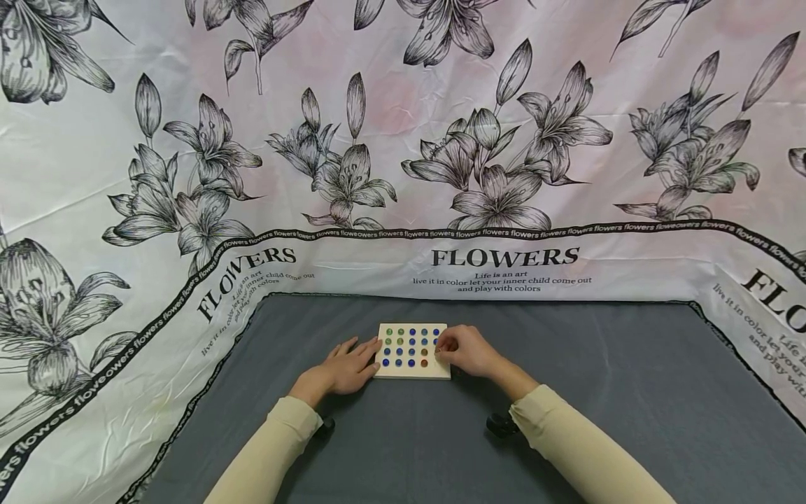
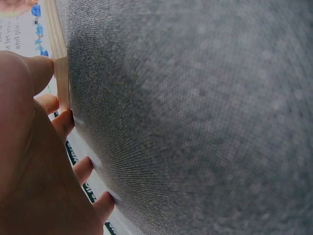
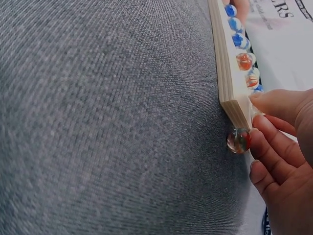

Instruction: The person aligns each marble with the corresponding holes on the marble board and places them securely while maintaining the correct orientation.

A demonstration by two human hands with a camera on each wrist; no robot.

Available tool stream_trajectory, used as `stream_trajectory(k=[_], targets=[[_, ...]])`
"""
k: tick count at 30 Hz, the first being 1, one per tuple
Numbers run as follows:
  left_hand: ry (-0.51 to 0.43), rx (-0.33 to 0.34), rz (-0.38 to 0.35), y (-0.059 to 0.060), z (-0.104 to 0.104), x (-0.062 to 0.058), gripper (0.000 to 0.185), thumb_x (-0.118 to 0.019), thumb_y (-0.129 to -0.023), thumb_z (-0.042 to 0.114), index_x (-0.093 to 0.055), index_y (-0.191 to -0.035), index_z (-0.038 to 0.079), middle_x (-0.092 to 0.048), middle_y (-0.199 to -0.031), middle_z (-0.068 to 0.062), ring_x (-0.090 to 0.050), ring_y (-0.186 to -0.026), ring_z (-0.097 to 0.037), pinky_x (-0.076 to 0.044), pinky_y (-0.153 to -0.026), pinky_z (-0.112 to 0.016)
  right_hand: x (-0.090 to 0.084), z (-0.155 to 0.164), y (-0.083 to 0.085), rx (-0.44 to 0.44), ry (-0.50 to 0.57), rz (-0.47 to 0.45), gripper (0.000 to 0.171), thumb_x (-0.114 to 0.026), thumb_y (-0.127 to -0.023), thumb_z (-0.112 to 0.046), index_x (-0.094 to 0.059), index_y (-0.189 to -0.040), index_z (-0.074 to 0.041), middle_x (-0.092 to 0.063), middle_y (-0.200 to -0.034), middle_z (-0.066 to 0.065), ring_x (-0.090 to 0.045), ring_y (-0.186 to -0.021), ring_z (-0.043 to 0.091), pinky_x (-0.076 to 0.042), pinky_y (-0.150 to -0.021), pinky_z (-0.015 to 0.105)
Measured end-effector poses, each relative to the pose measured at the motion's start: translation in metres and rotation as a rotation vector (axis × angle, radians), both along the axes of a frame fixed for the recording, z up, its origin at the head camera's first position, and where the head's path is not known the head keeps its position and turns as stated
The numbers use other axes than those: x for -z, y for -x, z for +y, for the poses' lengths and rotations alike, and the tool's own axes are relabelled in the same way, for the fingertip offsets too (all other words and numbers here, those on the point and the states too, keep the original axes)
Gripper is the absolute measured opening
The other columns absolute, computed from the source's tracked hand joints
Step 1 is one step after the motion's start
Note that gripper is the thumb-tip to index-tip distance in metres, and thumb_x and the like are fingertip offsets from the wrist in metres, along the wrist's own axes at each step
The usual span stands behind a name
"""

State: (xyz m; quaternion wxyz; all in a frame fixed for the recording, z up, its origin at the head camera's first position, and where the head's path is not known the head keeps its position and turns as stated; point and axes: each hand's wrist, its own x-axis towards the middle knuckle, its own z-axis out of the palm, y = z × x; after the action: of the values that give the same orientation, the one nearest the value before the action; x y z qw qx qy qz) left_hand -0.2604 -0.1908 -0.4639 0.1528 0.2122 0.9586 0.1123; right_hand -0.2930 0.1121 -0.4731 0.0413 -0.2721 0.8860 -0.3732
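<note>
A pale wooden board (image 1: 412, 374) lies on the grey cloth, with rows of glass marbles set in it. Green marbles (image 1: 389, 332) fill the far left corner, blue marbles (image 1: 386, 362) run through the middle, and orange-red marbles (image 1: 424, 363) sit near the right. My left hand (image 1: 345, 367) rests at the board's left edge, fingers spread, thumb against its side. Over the right edge, my right hand (image 1: 469, 350) has thumb and index finger together at the board's corner. A clear marble with red streaks (image 3: 238, 140) is held at its lower fingers, just outside the board.
Grey cloth (image 1: 403, 448) covers the table around the board. Behind it stands a white and pink curtain (image 1: 403, 175) printed with lilies and lettering. A black device (image 1: 502, 425) sits under the right wrist.
</note>
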Motion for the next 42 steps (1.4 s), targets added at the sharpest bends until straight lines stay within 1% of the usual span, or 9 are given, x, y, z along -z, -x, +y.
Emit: stream_trajectory(k=[10,16,19,22,26,29,36,42], targets=[[0.002,-0.001,0.006,0.001,0.0,0.0,0.057,-0.037,-0.112,0.039,-0.027,-0.164,0.02,-0.024,-0.17,0.0,-0.015,-0.156,-0.038,-0.014,-0.124,-0.061,0.002,0.0,0.001,0.001,-0.003,-0.002,0.006,-0.074,-0.093,-0.007,-0.077,-0.099,-0.005,-0.069,-0.084,-0.001,-0.061,-0.072,0.009,-0.053,-0.067,0.028],[0.004,-0.002,0.001,0.001,0.001,0.0,0.057,-0.037,-0.112,0.04,-0.027,-0.164,0.02,-0.023,-0.17,0.0,-0.014,-0.156,-0.038,-0.014,-0.124,-0.061,-0.002,0.004,-0.003,-0.038,-0.004,0.024,0.013,-0.071,-0.093,-0.002,-0.075,-0.105,0.002,-0.072,-0.09,0.005,-0.064,-0.074,0.011,-0.055,-0.068,0.029],[0.005,-0.006,-0.002,0.0,0.001,-0.001,0.057,-0.037,-0.112,0.04,-0.027,-0.164,0.02,-0.023,-0.17,0.0,-0.014,-0.156,-0.038,-0.013,-0.124,-0.061,-0.005,0.008,-0.006,-0.055,-0.016,0.041,0.017,-0.073,-0.093,-0.005,-0.073,-0.107,0.004,-0.072,-0.09,0.005,-0.064,-0.074,0.01,-0.055,-0.068,0.029],[0.008,-0.009,-0.002,0.0,0.002,-0.002,0.057,-0.037,-0.112,0.04,-0.027,-0.165,0.02,-0.023,-0.17,0.0,-0.014,-0.156,-0.038,-0.013,-0.124,-0.061,-0.009,0.014,-0.009,-0.065,-0.035,0.062,0.021,-0.075,-0.093,-0.009,-0.071,-0.108,0.004,-0.071,-0.086,0.003,-0.063,-0.07,0.01,-0.054,-0.066,0.028],[0.007,-0.01,0.0,0.0,0.002,-0.002,0.057,-0.037,-0.112,0.039,-0.027,-0.165,0.02,-0.023,-0.17,0.0,-0.014,-0.156,-0.038,-0.013,-0.124,-0.061,-0.013,0.022,-0.013,-0.062,-0.049,0.055,0.023,-0.076,-0.093,-0.012,-0.071,-0.11,0.002,-0.069,-0.082,0.0,-0.062,-0.067,0.009,-0.051,-0.062,0.027],[0.009,-0.011,0.002,0.0,0.002,-0.001,0.057,-0.037,-0.112,0.039,-0.027,-0.164,0.019,-0.023,-0.17,-0.001,-0.015,-0.156,-0.038,-0.014,-0.124,-0.061,-0.015,0.029,-0.016,-0.059,-0.053,0.055,0.025,-0.077,-0.092,-0.013,-0.071,-0.111,0.002,-0.068,-0.084,-0.001,-0.062,-0.07,0.008,-0.051,-0.062,0.027],[0.013,-0.012,0.0,0.001,0.002,0.0,0.057,-0.037,-0.112,0.04,-0.026,-0.165,0.02,-0.022,-0.17,-0.001,-0.014,-0.156,-0.038,-0.013,-0.124,-0.061,-0.018,0.041,-0.022,-0.065,-0.08,0.109,0.03,-0.08,-0.091,-0.016,-0.071,-0.112,0.003,-0.068,-0.094,0.006,-0.062,-0.077,0.01,-0.052,-0.066,0.027],[0.016,-0.012,-0.004,0.001,0.002,-0.001,0.057,-0.036,-0.112,0.041,-0.025,-0.165,0.021,-0.021,-0.17,0.0,-0.014,-0.156,-0.038,-0.013,-0.124,-0.061,-0.016,0.048,-0.027,-0.063,-0.098,0.115,0.031,-0.08,-0.09,-0.02,-0.072,-0.112,0.0,-0.066,-0.091,0.003,-0.059,-0.076,0.007,-0.051,-0.067,0.026]])
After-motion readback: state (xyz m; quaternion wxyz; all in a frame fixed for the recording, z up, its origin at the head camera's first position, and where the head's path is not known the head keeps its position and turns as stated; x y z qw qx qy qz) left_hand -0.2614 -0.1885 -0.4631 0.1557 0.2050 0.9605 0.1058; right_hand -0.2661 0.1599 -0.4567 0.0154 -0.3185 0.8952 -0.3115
